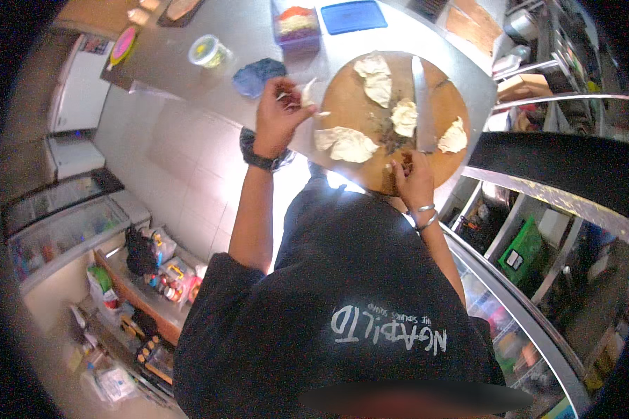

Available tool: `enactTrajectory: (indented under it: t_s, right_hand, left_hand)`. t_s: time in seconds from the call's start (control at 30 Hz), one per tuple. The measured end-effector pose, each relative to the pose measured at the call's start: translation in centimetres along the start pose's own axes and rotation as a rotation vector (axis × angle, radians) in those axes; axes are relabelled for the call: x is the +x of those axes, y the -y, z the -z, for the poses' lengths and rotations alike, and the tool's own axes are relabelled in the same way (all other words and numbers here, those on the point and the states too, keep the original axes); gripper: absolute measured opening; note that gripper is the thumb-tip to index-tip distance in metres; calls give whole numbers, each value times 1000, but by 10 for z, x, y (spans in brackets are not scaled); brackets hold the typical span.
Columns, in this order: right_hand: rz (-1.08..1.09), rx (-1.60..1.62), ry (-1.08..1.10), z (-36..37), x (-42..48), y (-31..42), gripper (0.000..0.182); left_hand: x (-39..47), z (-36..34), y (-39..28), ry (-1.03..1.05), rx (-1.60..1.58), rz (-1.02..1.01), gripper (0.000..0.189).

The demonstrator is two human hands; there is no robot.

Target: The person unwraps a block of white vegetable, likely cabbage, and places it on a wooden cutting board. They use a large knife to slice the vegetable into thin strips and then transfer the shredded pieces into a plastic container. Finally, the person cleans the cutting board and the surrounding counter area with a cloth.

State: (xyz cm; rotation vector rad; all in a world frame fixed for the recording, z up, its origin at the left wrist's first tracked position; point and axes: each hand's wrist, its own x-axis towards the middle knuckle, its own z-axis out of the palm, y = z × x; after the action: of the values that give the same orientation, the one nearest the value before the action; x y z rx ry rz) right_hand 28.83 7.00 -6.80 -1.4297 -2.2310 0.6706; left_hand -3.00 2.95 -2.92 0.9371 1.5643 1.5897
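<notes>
My left hand (283, 112), wearing a black wristwatch, is raised left of the round wooden cutting board (340, 86). A thin whitish shred (308, 93) appears pinched at its fingers, somewhat blurred. My right hand (411, 175) rests at the board's near edge with curled fingers; whether anything small is between them is unclear. On the board lie several pale, torn, flat pieces that look like mushroom or dough: one at the back (376, 81), one in the middle (404, 118), one at the left (348, 144), one at the right (453, 137). A large knife (423, 105) lies between them.
Beyond the board are a clear container of shredded food (297, 31) and a blue lid (354, 17). A crumpled blue cloth or bag (258, 77) and a lidded round tub (208, 51) sit to the left on the metal counter (251, 31). Shelves (561, 99) stand at the right.
</notes>
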Motion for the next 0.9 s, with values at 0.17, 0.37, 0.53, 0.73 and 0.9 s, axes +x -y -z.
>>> enactTrajectory:
  t_s: [0.17, 0.37, 0.53, 0.73, 0.9]
  right_hand:
    - [47, -15, 59, -25, -5, -1, 28]
    - [-16, -98, 165, -26, 5, 7, 13]
    - [-55, -165, 176, -27, 6, -3, 12]
    - [54, -67, 2, -21, 12, 5, 14]
    - [33, -343, -76, 24, 10, 9, 36]
  left_hand:
    - [-50, 124, 81, -185, 411, 313, 52]
    - [-76, 200, 192, -369, 727, 446, 62]
    - [-30, 155, 133, -413, 734, 46, 49]
    - [-4, 10, 54, 201, 615, -306, 35]
    - [4, -71, 78, 636, 876, -423, 48]
